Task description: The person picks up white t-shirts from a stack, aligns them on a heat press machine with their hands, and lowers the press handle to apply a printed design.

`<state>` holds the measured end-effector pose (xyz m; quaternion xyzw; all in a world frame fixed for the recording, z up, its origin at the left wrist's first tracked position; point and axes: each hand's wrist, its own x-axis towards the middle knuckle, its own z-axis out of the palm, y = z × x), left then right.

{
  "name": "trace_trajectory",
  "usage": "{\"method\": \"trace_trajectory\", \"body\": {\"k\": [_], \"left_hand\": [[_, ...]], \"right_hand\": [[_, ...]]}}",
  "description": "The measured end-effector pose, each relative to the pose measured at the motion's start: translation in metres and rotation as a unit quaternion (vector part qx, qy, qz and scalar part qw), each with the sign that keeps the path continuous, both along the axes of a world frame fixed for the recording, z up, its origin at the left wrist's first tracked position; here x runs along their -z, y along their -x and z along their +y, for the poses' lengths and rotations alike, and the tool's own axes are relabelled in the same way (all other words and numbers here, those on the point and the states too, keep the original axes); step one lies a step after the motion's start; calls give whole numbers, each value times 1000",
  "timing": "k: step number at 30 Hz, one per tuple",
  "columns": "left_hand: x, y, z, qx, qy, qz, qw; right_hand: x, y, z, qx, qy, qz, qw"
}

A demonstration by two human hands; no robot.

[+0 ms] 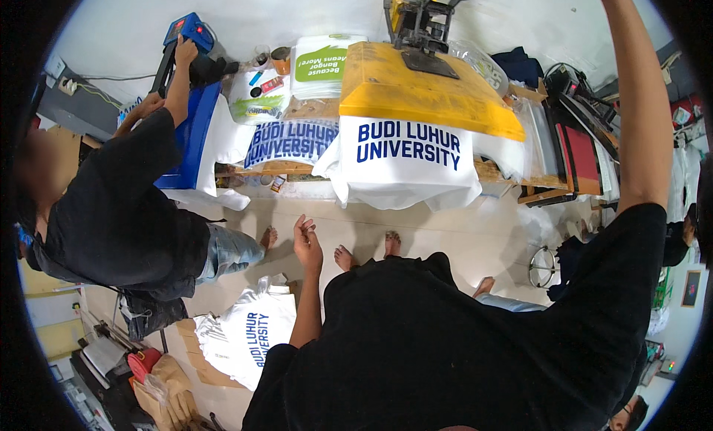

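Note:
My left hand [307,241] hangs low over the floor, fingers loosely curled and apart, holding nothing. My right arm [643,119] rises along the right side and out of the top edge, its hand out of sight. In front of me a yellow heat press [423,89] has its broad top platen tilted over a white shirt [401,178] with dark blue lettering, spread on the press. A printed transfer sheet [286,145] lies to its left on the wooden bench. Below my left hand, printed white shirts [241,338] lie on cardboard on the floor.
A co-worker [111,208] at left has both hands on a blue heat press [189,141]. Stacked white printed items [319,52] sit at the back. Trays and boards [579,156] crowd the right bench end, near a round stool [542,260]. Other people are partly visible at right.

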<state>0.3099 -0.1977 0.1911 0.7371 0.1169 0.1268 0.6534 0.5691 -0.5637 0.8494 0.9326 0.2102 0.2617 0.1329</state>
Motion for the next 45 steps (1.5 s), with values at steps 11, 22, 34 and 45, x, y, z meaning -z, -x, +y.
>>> {"method": "trace_trajectory", "body": {"k": [11, 22, 34, 45], "left_hand": [[-144, -96, -28, 50, 106, -112, 987], [-317, -161, -212, 486, -38, -262, 833], [-247, -158, -220, 462, -125, -172, 861], [-252, -165, -226, 520, -232, -107, 815]], "right_hand": [[189, 109, 24, 127, -81, 494, 856], [333, 135, 34, 3, -72, 530, 845], [371, 141, 44, 48, -148, 529, 834], [375, 146, 38, 74, -170, 506, 842]]}}
